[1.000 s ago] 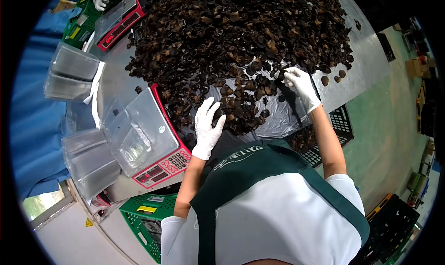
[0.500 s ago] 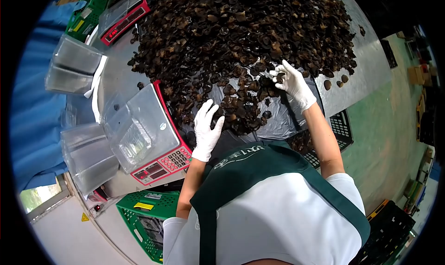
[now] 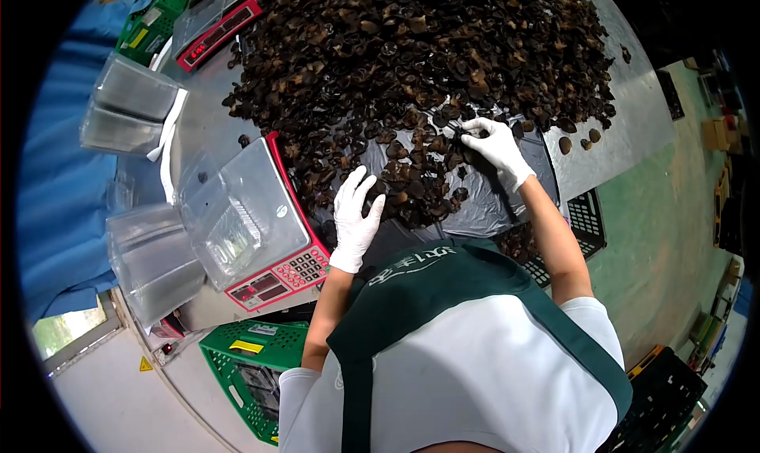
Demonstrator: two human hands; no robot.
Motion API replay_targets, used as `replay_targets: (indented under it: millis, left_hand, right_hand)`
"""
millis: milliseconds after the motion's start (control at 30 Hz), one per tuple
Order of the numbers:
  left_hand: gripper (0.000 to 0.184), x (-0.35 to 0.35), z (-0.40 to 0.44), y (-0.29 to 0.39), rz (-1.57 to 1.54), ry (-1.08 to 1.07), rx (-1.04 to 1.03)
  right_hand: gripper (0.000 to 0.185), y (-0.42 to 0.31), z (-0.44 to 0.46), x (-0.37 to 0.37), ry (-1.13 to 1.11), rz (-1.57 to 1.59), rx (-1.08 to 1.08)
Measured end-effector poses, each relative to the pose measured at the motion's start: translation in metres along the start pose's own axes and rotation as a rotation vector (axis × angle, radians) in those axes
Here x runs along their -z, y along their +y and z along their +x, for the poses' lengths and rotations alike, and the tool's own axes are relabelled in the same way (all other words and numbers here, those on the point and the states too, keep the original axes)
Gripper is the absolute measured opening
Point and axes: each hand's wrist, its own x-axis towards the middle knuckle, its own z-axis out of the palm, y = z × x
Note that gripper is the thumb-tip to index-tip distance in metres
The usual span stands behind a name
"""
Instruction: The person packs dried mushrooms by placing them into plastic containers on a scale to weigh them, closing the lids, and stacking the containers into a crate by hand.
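Note:
A large heap of dark brown, curled wood ear mushrooms [image 3: 419, 49] covers the table, thinning out toward me. My right hand [image 3: 497, 146], in a white glove, pinches a small dark wood ear mushroom [image 3: 461, 131] between thumb and fingertips at the near right side of the heap. My left hand [image 3: 356, 219], gloved too, hovers by the near left edge of the loose pieces. Its fingers are apart and hold nothing. Grey plastic sheeting [image 3: 495, 199] shows beneath the scattered mushrooms near my right forearm.
A red-framed scale [image 3: 269, 283] with clear plastic trays [image 3: 229, 235] on it stands left of my left hand. A second scale [image 3: 218, 37] is farther back. Stacked clear containers [image 3: 150, 267] line the left edge. A green crate [image 3: 253, 366] and a black crate [image 3: 586, 219] sit below the table.
My right hand has shifted slightly left and down, and its fingers have turned from a raised pose toward the mushrooms. My left hand has hardly moved.

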Motion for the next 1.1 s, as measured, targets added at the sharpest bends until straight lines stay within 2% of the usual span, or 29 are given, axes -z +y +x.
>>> replay_targets:
  millis: [67, 100, 133, 200, 267, 333, 400, 500, 533, 600, 667, 733, 767, 867, 900, 933, 1000, 1033, 1100]
  left_hand:
    - [0.037, -0.001, 0.001, -0.001, -0.003, -0.006, 0.002]
    - [0.037, -0.001, 0.001, -0.001, -0.002, -0.004, 0.001]
    - [0.038, -0.001, 0.002, -0.001, 0.000, -0.001, 0.000]
    - [0.038, 0.000, 0.004, 0.000, -0.006, -0.001, -0.002]
    - [0.039, 0.004, 0.005, 0.000, 0.000, -0.008, -0.008]
    - [0.040, 0.008, 0.004, -0.003, 0.004, -0.007, 0.009]
    - [0.040, 0.008, 0.003, -0.004, -0.001, -0.011, 0.022]
    - [0.045, 0.004, 0.006, -0.001, 0.021, -0.049, 0.030]
    - [0.053, 0.002, 0.007, 0.001, 0.037, -0.089, 0.026]
    - [0.062, -0.002, 0.011, 0.011, 0.142, -0.159, -0.020]
    - [0.087, -0.009, 0.012, 0.018, 0.201, -0.296, -0.003]
    - [0.100, -0.014, 0.015, 0.031, 0.254, -0.399, -0.040]
    - [0.106, -0.015, 0.018, 0.037, 0.253, -0.470, -0.056]
    - [0.099, -0.026, 0.014, 0.033, 0.385, -0.568, -0.099]
    - [0.075, -0.027, 0.011, 0.031, 0.358, -0.487, -0.113]
    - [0.075, -0.028, 0.008, 0.023, 0.361, -0.483, -0.112]
    - [0.051, -0.026, -0.002, 0.006, 0.285, -0.367, -0.178]
    - [0.037, -0.023, -0.008, 0.005, 0.237, -0.287, -0.170]
    - [0.038, -0.017, -0.020, -0.003, 0.214, -0.198, -0.146]
  right_hand:
    - [0.023, 0.000, -0.008, 0.007, 0.007, 0.261, 0.065]
    - [0.023, -0.010, -0.018, 0.014, 0.019, 0.360, -0.010]
    - [0.024, -0.008, -0.021, 0.025, -0.045, 0.398, -0.101]
    - [0.024, -0.018, -0.046, 0.042, -0.051, 0.417, -0.071]
    - [0.030, 0.008, -0.067, 0.080, -0.218, 0.349, 0.036]
    - [0.033, 0.036, -0.089, 0.138, -0.488, 0.109, 0.072]
    - [0.033, 0.050, -0.114, 0.174, -0.507, -0.136, -0.056]
    - [0.039, 0.046, -0.126, 0.188, -0.268, -0.479, -0.302]
    - [0.040, 0.041, -0.127, 0.182, -0.114, -0.501, -0.328]
    - [0.043, 0.056, -0.112, 0.159, 0.047, -0.349, -0.141]
    - [0.051, 0.018, -0.102, 0.115, 0.039, -0.321, -0.095]
    - [0.064, 0.029, -0.077, 0.072, 0.067, -0.476, 0.157]
    - [0.068, 0.022, -0.070, 0.049, 0.094, -0.559, 0.179]
    - [0.082, 0.033, -0.042, -0.007, 0.116, -0.666, 0.335]
    - [0.080, 0.029, -0.043, -0.021, 0.114, -0.756, 0.359]
    - [0.074, 0.032, -0.047, -0.030, 0.101, -0.742, 0.454]
    - [0.067, 0.034, -0.058, -0.038, 0.073, -0.698, 0.490]
    - [0.058, 0.033, -0.066, -0.036, 0.115, -0.694, 0.495]
    - [0.053, 0.036, -0.073, -0.028, 0.122, -0.682, 0.472]
